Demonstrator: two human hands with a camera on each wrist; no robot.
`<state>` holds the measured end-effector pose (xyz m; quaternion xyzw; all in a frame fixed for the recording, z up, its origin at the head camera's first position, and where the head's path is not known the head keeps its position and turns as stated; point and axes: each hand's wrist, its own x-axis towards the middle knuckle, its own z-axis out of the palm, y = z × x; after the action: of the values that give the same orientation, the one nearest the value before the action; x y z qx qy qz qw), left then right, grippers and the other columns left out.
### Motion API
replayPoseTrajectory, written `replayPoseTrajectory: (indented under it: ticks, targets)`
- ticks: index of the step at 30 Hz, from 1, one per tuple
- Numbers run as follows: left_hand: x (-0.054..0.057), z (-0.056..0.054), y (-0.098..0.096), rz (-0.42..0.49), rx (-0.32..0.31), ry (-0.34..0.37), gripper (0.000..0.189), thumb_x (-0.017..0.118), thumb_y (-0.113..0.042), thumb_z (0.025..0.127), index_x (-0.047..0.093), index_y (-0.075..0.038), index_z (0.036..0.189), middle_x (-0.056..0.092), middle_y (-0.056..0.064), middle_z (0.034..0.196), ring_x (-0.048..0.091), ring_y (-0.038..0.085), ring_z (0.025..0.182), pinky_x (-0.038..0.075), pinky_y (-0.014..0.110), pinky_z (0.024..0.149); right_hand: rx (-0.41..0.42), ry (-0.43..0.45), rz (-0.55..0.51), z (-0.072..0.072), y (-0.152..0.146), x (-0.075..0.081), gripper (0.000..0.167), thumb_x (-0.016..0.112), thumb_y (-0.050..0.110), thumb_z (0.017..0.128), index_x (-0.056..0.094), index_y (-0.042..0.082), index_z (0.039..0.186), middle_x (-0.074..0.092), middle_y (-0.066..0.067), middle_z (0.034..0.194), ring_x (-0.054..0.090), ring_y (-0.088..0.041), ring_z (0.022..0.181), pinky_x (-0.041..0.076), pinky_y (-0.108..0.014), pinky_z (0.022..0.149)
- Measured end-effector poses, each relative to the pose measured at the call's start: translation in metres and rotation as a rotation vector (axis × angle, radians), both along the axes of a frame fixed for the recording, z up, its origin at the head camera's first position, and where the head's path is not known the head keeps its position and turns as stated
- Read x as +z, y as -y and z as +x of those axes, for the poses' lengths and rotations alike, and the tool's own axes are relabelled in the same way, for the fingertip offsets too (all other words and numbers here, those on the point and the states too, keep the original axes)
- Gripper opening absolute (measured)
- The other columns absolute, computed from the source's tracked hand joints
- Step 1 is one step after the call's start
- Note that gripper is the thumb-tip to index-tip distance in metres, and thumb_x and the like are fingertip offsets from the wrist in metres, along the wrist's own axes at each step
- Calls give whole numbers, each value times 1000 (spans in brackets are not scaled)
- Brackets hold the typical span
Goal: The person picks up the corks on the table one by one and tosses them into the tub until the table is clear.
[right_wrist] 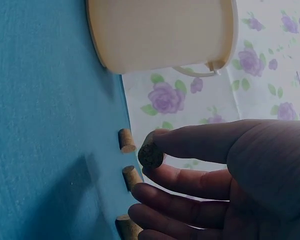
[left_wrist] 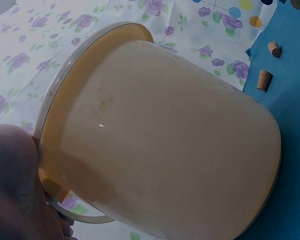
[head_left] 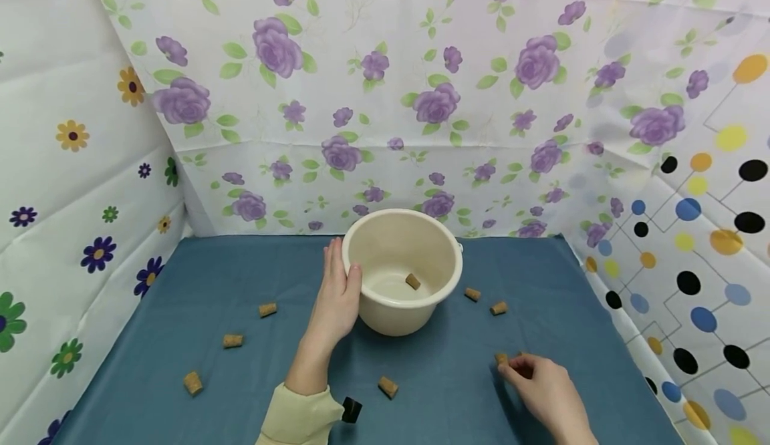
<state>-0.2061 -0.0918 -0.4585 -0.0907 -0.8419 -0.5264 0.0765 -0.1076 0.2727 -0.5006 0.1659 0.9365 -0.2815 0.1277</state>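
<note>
A cream bucket (head_left: 397, 318) stands near the back of the blue cloth, one cork (head_left: 412, 281) lying on its inside bottom. Against the left side of its rim rests my left hand (head_left: 338, 298), fingers straight and the thumb at the front of the rim. In the left wrist view the bucket's outer wall (left_wrist: 170, 135) fills most of the picture. To the front right, my right hand (head_left: 547, 388) pinches a cork (right_wrist: 151, 151) between thumb and forefinger, above the cloth. Another cork (right_wrist: 127, 227) lies below the fingers, partly hidden by them.
Two corks lie right of the bucket, the nearer one (head_left: 498, 308) beside the farther one (head_left: 472, 294). Left of my left arm are three corks, including a middle one (head_left: 232, 341). A cork (head_left: 388, 387) lies in front of the bucket. Patterned sheets (head_left: 385, 184) enclose the cloth (head_left: 445, 391).
</note>
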Motion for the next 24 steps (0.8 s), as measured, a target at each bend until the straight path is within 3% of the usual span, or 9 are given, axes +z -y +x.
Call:
replayPoseTrajectory:
  ticks: [24]
  targets:
    - [0,2,1,8,-16,-9,70,35,-38,119,-3,-14,173,-5,7,179,-12,22,163,11,63,128,24,-52,-38,0,24,4,27,78,37,100,82,10,103,73,2,87,66,-15,73,56,-40,66]
